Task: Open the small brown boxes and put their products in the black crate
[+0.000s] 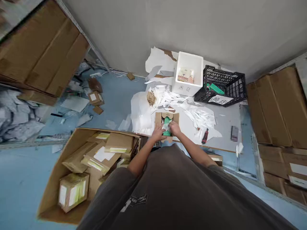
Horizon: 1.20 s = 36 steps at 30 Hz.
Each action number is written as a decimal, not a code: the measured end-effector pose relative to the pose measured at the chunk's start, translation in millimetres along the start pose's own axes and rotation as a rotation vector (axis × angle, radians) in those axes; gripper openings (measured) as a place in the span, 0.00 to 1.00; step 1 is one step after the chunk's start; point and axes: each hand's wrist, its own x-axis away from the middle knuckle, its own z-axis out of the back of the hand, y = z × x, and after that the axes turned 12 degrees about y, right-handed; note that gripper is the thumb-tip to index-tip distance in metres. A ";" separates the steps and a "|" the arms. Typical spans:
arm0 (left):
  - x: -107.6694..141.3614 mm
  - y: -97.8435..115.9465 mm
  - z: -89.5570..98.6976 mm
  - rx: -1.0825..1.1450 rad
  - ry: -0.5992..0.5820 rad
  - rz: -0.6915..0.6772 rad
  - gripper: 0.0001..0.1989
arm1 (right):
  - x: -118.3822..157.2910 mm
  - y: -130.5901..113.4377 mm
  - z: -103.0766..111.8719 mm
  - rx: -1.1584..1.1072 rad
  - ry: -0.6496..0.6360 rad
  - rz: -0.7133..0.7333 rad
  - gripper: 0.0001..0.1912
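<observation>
A small opened cardboard box (158,118) lies at the front edge of the table, its flaps folded outward. Inside is a green item (167,120), partly covered by what looks like clear plastic; its kind cannot be made out. My left hand (157,133) rests on the box's left side, fingers stretched out and touching the box. At the right side of the green item, my right hand (175,128) has its fingers curled together. What they pinch is hidden.
White paper strips (196,116) litter the table (227,127), with a red and black tool (205,136) to the right. Behind stand a white bin (176,83) and a black crate (236,88). A large carton (51,188) of parcels is at left.
</observation>
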 end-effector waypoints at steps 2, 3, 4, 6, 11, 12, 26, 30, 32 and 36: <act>5.0 1.0 -4.0 0.007 0.037 -0.021 0.29 | -11.4 -4.2 -0.9 0.014 0.069 -0.040 0.21; 7.2 1.8 -6.0 0.013 0.057 -0.028 0.28 | -17.2 -5.0 -0.1 0.012 0.108 -0.057 0.25; 9.0 2.8 -8.2 0.021 0.079 -0.033 0.28 | -23.4 -4.5 1.9 0.005 0.149 -0.073 0.29; 11.9 5.9 -13.0 0.045 0.126 -0.040 0.32 | -37.7 0.0 9.8 -0.031 0.276 -0.110 0.37; 18.4 17.5 -28.4 0.087 0.277 0.056 0.51 | -75.4 11.1 37.0 -0.128 0.131 -0.093 0.39; 19.7 19.3 -31.4 0.083 0.312 0.106 0.56 | -77.6 10.0 40.2 -0.128 0.130 -0.100 0.38; 23.1 27.9 -41.3 0.128 0.378 0.200 0.66 | -59.7 -60.3 -6.5 -0.065 -0.081 -0.828 0.49; 21.7 29.7 -41.4 0.094 0.367 0.229 0.66 | -80.4 -62.6 -6.2 -0.074 -0.078 -0.913 0.46; 21.2 30.1 -40.8 0.073 0.362 0.254 0.69 | -77.4 -63.2 -2.8 -0.086 -0.059 -0.921 0.47; 21.0 31.6 -38.2 0.063 0.358 0.296 0.72 | -57.2 -66.8 12.6 -0.112 0.115 -0.892 0.48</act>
